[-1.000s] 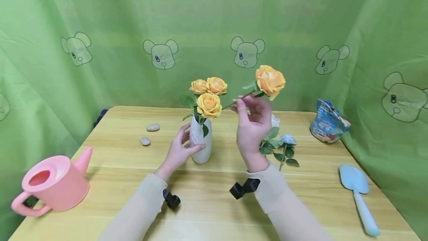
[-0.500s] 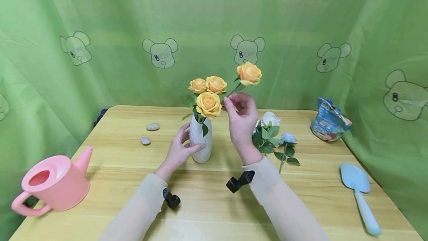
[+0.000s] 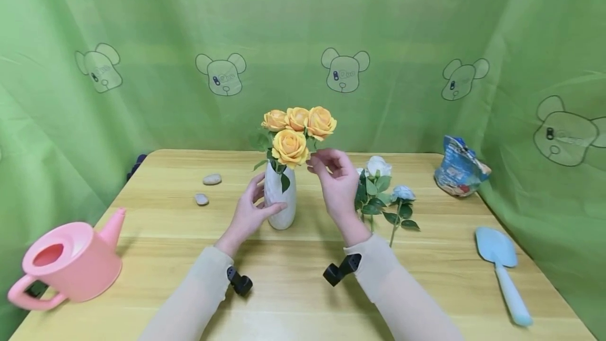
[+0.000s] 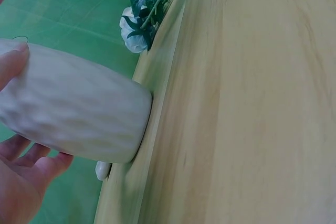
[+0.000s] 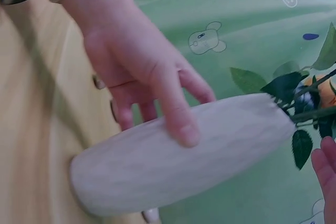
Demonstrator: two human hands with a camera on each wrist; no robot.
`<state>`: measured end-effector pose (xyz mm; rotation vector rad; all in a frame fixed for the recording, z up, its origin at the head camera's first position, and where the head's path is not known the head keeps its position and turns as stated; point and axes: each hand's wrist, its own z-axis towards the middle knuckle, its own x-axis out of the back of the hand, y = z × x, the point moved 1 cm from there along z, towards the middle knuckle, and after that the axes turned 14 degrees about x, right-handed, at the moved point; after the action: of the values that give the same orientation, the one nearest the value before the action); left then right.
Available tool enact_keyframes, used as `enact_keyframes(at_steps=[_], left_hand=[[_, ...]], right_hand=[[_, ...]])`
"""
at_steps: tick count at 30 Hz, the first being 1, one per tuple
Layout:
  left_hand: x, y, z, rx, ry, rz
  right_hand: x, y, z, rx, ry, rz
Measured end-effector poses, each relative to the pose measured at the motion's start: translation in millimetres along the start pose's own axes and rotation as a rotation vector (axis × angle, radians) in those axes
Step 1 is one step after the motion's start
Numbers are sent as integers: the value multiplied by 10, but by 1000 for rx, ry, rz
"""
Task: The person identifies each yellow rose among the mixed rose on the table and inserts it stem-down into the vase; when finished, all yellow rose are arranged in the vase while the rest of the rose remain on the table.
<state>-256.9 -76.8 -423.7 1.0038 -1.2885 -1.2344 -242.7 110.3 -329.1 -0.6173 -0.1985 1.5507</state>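
Note:
A white textured vase (image 3: 280, 199) stands upright on the table, bearing several yellow-orange roses (image 3: 290, 148) with green leaves. My left hand (image 3: 251, 209) holds the vase's side, thumb across the front and fingers behind. In the right wrist view the left hand's thumb (image 5: 181, 124) lies along the vase wall. My right hand (image 3: 337, 178) is at the right of the bouquet, just above the vase mouth, its thumb and fingertips pinching the stem below the rightmost rose (image 3: 321, 123). In the right wrist view only some of its fingertips (image 5: 324, 163) show, close to the stems.
White roses (image 3: 379, 166) and a pale blue rose (image 3: 403, 192) lie right of the vase. A pink watering can (image 3: 76, 262) stands at left, two stones (image 3: 212, 179) behind it. At right are a blue bag (image 3: 460, 170) and a light blue trowel (image 3: 504, 272). A green curtain surrounds the table.
My right hand has brought the rose left and down, so its bloom now sits beside the others above the vase. My left hand has stayed on the vase.

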Motion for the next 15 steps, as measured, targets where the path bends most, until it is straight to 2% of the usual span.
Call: enact_keyframes(at_steps=[5, 11, 15], left_hand=[[4, 19, -3, 11, -5, -11], [4, 181, -111, 21, -77, -53], [45, 268, -204, 32, -87, 2]], right_hand=[[119, 4, -108, -36, 4, 14], [325, -34, -166, -66, 6, 7], [503, -82, -158, -69, -16, -17]])
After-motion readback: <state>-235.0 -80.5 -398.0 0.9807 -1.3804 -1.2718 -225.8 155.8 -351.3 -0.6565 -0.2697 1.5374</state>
